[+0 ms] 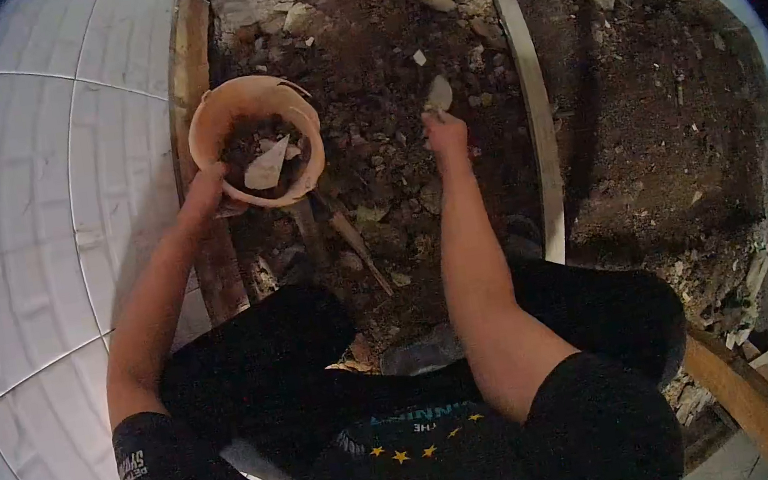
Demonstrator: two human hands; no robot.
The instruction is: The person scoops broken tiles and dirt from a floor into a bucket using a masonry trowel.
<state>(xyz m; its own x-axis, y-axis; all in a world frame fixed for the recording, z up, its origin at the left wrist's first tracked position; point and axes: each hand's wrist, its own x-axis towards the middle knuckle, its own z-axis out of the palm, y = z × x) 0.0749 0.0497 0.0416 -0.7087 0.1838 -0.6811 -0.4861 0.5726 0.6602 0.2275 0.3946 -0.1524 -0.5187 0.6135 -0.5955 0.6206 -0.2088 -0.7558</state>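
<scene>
My left hand (213,193) is closed on the near-left rim of a peach-coloured plastic bucket (312,157). Inside the bucket lie dark soil, rubble bits and a large pale, pointed shard (266,167). The bucket is held at the left, over the wooden beam and the dirt. Further right, my right hand (446,133) is closed on a pale flat piece (440,93) that sticks out beyond the fingers; its exact kind I cannot make out. Below that hand is loose soil (392,155) mixed with stones.
Wooden beams run along the left (189,56) and right (525,73) of the dirt strip. A white tiled wall (27,212) rises close on the left. Broken stones (299,18) lie at the far end, and a loose wood stick (357,244) rests near my knees.
</scene>
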